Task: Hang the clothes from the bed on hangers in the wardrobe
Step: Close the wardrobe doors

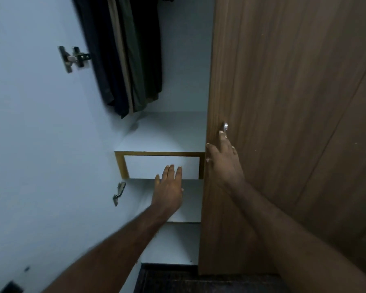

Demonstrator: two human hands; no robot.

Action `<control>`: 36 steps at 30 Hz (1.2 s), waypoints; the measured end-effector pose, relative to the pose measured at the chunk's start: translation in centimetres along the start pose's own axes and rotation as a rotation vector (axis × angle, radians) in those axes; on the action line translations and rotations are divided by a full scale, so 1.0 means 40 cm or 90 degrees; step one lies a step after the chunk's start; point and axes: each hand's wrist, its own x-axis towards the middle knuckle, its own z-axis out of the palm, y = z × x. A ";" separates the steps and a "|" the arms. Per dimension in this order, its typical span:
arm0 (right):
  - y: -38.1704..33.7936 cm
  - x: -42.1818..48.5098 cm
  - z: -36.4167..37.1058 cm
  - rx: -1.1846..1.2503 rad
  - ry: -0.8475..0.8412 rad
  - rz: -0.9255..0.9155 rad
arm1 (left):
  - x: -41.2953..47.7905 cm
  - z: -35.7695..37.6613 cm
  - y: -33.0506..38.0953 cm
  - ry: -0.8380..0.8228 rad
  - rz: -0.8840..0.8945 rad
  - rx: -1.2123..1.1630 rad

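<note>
Clothes: hang in the wardrobe at 11 o'clock; tops cut off by the frame. Dark, tan and olive layers, count unclear.
Left hand: 6 o'clock, fingers straight and together, holding nothing, before the single white drawer; contact unclear.
Right hand: 4 o'clock, fingers spread flat at the wooden door edge, one fingertip at the silver handle.
Open room: bare shelf between hems and drawer.
Hinges: two, upper at 10, lower at 8 o'clock.

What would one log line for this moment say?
left hand: open, before white drawer front | right hand: flat on wooden door, below metal knob | hanging clothes: upper left | no garment held
</note>
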 end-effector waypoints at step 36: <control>-1.010 -0.304 -0.006 0.503 -0.187 -0.251 | -0.609 -0.516 -0.530 0.658 -0.297 -0.725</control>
